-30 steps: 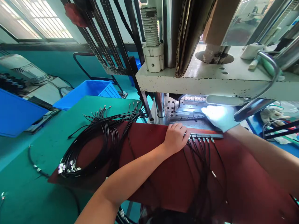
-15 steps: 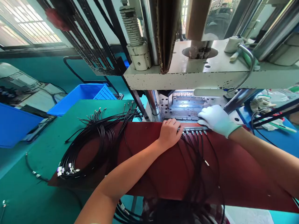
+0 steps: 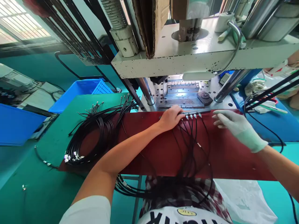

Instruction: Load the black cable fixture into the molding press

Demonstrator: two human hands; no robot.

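My bare left hand (image 3: pixel 171 118) is closed around the left end of a narrow metal strip (image 3: pixel 197 112) at the far edge of the dark red board. Its fingertips are partly hidden. Several black cables (image 3: pixel 192 137) with small metal connector ends sit in a row along the strip, their lengths trailing toward my lap. My right hand (image 3: pixel 230 122), in a white glove, hovers just right of the strip's end, apart from it. Its fingers are loosely bent and spaced, with nothing visible in them. Behind the strip lies the press's metal mould (image 3: pixel 183 90).
The press's pale upper plate (image 3: pixel 198 59) overhangs the mould between steel columns (image 3: pixel 146 91). A large coil of black cables (image 3: pixel 93 140) lies at the left on the red board (image 3: pixel 149 155). Blue crates (image 3: pixel 78 90) stand far left. Gloves and tools lie on a blue surface (image 3: pixel 275 124) at right.
My right hand has come off the strip's right end and moved right and toward me. My left hand stays at the strip's left end. The camera view has shifted.
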